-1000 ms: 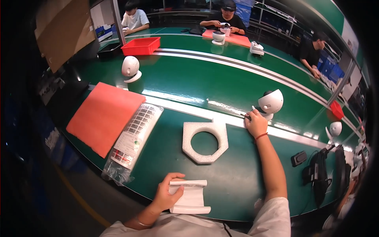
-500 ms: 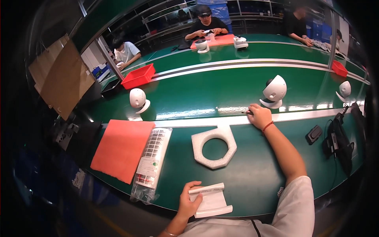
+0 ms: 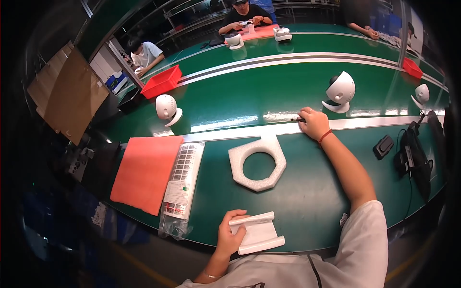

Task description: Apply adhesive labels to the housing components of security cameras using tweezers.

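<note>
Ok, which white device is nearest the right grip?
The device just beyond the right grip, slightly to its right. The others are farther off: one well left, one far right, the rest at the back.

A white sheet (image 3: 261,231), curled into tubes along two opposite edges with a flat panel exposed between, is held on the near side of the white foam block (image 3: 260,184). A slim dark pen-like object (image 3: 300,120), partly hidden, is held pointed leftward, beyond the block and to its right.
</note>
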Tool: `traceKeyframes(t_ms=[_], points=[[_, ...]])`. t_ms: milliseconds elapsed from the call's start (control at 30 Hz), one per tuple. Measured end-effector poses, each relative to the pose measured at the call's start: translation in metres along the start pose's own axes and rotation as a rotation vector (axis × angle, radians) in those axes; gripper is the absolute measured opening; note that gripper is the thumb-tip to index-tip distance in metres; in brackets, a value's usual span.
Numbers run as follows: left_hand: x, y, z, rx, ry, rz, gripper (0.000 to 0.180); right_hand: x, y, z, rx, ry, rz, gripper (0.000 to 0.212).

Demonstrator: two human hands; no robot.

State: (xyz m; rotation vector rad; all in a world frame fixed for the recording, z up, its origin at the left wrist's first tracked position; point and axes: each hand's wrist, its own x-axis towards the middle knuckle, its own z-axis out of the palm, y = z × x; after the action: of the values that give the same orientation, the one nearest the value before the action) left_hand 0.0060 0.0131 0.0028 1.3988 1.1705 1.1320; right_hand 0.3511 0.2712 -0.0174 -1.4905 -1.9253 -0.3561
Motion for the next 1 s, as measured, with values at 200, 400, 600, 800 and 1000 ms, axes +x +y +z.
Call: traceKeyframes(t_ms=[200,400,600,800,1000], points=[[-0.009,0.001,-0.007,-0.004,0.039,-0.084,0.037,-0.002,-0.013,0.003,0.055,-0.047,0.008,0.008],[-0.005,0.004,-0.011,0.02,0.019,-0.014,0.036,-0.007,-0.016,-0.001,0.015,-0.072,-0.014,0.018],[-0.004,0.004,-0.01,0.007,0.028,-0.016,0.035,0.001,-0.016,-0.002,0.041,-0.006,-0.042,0.018],[-0.004,0.004,-0.006,0.022,0.017,-0.006,0.033,0.001,-0.016,-0.007,0.008,-0.088,-0.012,0.023],[-0.007,0.008,-0.009,0.022,0.009,-0.024,0.032,0.0,-0.017,-0.007,0.023,-0.093,0.012,0.023]])
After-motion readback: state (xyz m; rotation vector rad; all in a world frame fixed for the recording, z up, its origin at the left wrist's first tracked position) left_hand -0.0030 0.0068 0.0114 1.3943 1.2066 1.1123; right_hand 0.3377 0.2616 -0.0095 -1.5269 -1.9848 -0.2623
